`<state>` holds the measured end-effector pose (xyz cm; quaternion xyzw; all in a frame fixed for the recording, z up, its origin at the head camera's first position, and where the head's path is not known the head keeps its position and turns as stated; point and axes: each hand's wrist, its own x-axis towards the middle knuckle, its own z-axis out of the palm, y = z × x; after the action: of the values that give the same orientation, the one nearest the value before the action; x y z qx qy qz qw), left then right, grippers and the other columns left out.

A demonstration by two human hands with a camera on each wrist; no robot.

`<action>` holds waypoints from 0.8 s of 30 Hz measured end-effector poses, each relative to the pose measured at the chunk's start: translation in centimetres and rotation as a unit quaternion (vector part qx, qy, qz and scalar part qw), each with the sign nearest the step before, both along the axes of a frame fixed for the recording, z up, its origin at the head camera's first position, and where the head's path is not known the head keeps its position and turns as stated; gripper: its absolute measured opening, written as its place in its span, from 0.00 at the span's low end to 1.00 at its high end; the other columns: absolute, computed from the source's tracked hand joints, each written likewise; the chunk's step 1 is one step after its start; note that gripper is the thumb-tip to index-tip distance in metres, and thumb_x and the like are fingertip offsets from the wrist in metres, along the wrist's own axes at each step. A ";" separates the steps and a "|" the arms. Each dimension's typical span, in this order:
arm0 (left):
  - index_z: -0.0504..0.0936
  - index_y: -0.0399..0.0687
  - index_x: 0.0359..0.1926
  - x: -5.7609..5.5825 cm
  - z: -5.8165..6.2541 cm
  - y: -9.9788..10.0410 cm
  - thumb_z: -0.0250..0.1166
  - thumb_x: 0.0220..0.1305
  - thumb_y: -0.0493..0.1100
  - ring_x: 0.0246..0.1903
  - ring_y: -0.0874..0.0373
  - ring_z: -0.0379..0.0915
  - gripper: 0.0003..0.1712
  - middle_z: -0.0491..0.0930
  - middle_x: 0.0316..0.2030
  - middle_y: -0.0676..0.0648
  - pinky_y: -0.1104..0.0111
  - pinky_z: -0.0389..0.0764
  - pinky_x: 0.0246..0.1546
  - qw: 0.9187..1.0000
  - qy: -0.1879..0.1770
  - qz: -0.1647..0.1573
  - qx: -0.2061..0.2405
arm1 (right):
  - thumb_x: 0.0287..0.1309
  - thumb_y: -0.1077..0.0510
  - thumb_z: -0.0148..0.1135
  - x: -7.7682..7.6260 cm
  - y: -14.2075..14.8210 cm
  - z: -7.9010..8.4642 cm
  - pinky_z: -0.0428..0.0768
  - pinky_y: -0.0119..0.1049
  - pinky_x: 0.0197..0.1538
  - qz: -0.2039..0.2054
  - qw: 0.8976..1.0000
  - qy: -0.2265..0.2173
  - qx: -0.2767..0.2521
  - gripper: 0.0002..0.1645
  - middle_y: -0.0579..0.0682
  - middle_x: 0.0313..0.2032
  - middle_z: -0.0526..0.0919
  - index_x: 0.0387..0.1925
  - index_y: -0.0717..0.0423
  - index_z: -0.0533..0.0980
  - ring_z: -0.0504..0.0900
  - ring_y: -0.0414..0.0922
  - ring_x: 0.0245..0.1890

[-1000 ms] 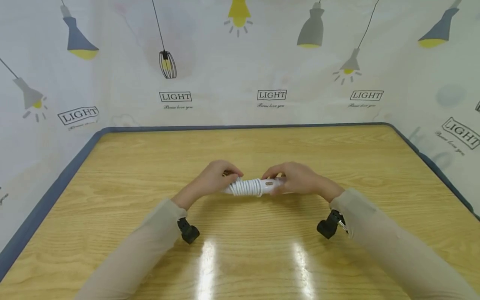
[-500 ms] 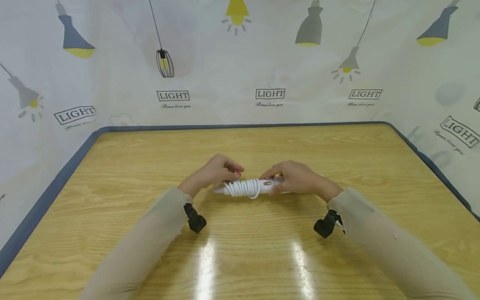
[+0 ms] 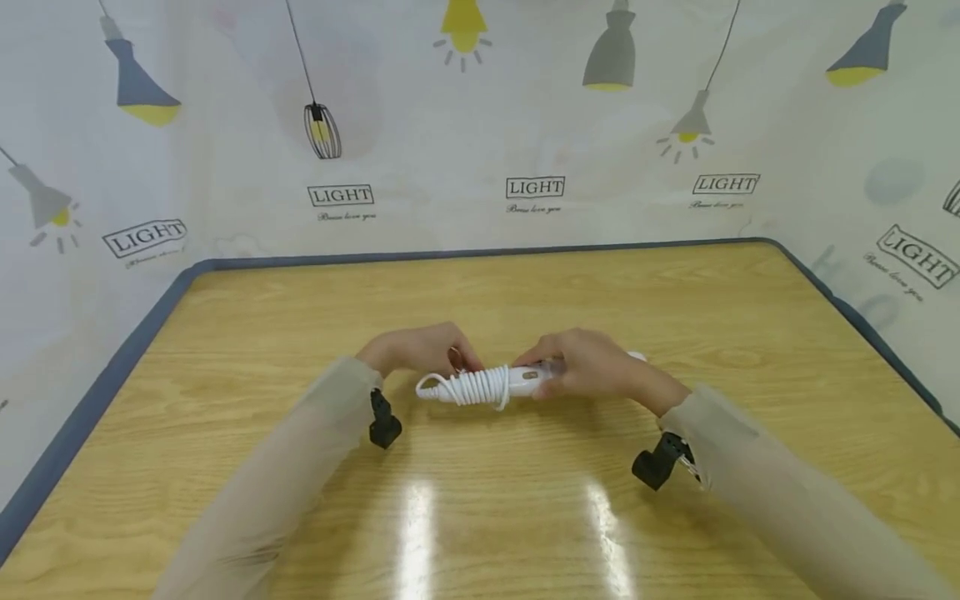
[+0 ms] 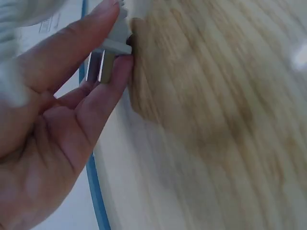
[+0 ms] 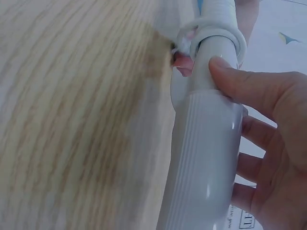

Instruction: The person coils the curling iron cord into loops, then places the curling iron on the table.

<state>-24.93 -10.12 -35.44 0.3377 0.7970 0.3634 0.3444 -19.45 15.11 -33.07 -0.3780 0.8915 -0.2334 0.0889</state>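
A white wand-shaped electric appliance [image 3: 522, 385] lies crosswise in front of me, low over the table. Its white cord [image 3: 480, 387] is wound in several turns round the narrower left part, and a small loop bends out at the left end. My right hand [image 3: 592, 364] grips the body, thumb on the near side, fingers round the far side. Behind the coils is my left hand [image 3: 427, 347]. In the left wrist view, its thumb and fingers pinch a white plug [image 4: 118, 42] with two flat metal prongs [image 4: 104, 67]. The head view hides the plug behind the coils.
The wood-grain table [image 3: 495, 308] has a blue-grey edge strip [image 3: 360, 260] along its back and sides. Behind it stands a pale backdrop [image 3: 442, 142] printed with lamps. Each wrist carries a small black camera [image 3: 385, 425] on a strap.
My left hand has lifted off the appliance's left end, then come down behind the coils. The left end and its cord loop now show. My right hand keeps its grip.
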 end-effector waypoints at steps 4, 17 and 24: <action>0.83 0.36 0.39 -0.1 0.4 1.2 0.64 0.54 0.28 0.36 0.57 0.78 0.09 0.81 0.36 0.45 0.69 0.77 0.36 0.995 0.101 -0.013 0.018 | 0.44 0.52 0.72 0.4 0.0 0.6 0.73 0.36 0.36 0.019 0.999 0.038 0.023 0.24 0.42 0.40 0.81 0.48 0.46 0.80 0.76 0.39 0.35; 0.82 0.38 0.37 2.2 2.6 3.7 0.66 0.54 0.32 0.35 0.57 0.72 0.08 0.71 0.34 0.47 0.73 0.74 0.37 0.902 0.422 0.092 0.032 | 0.48 0.53 0.69 -1.3 0.7 1.2 0.73 0.38 0.37 -0.037 0.998 -0.041 0.025 0.24 0.47 0.45 0.81 0.49 0.49 0.79 0.77 0.42 0.37; 0.81 0.39 0.37 3.7 2.6 4.0 0.66 0.54 0.31 0.36 0.58 0.76 0.08 0.76 0.36 0.47 0.76 0.75 0.38 0.870 0.485 0.090 0.001 | 0.42 0.52 0.72 -1.1 0.1 0.5 0.72 0.33 0.30 -0.025 0.995 0.047 0.087 0.26 0.42 0.38 0.81 0.47 0.46 0.80 0.74 0.37 0.29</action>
<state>-21.20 -6.12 -32.83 0.3984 0.8905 0.1839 -0.1203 -20.58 15.25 -32.54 -0.3572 0.9206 -0.1395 0.0739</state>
